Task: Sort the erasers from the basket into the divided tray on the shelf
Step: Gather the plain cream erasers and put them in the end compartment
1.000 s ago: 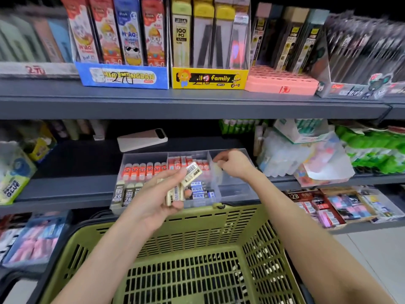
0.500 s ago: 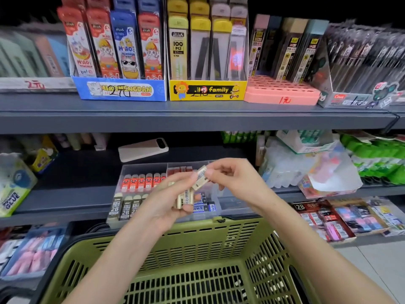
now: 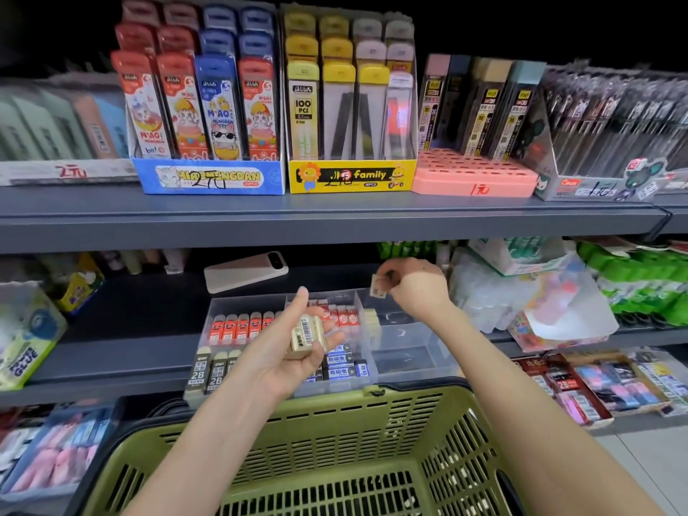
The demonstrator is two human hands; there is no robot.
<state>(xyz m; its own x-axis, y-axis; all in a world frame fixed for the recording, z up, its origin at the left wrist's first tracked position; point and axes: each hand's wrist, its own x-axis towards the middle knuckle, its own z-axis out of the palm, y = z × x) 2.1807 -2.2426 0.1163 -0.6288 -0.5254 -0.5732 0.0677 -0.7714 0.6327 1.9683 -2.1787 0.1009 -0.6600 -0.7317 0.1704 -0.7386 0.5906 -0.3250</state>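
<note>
— What's in the left hand (image 3: 288, 348)?
— A few beige erasers (image 3: 306, 336), cupped in the palm with the fingers loosely curled round them, above the green basket (image 3: 335, 463).
— And the divided tray (image 3: 419, 364)?
— On the shelf (image 3: 141, 318), just behind the basket; its left compartments hold rows of erasers.
— The right hand (image 3: 415, 284)?
— Pinching a single eraser (image 3: 377, 287) over the tray's far right compartment.

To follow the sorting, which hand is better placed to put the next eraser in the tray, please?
Probably the right hand: it pinches an eraser above the tray; the left hand cradles spares.
</note>
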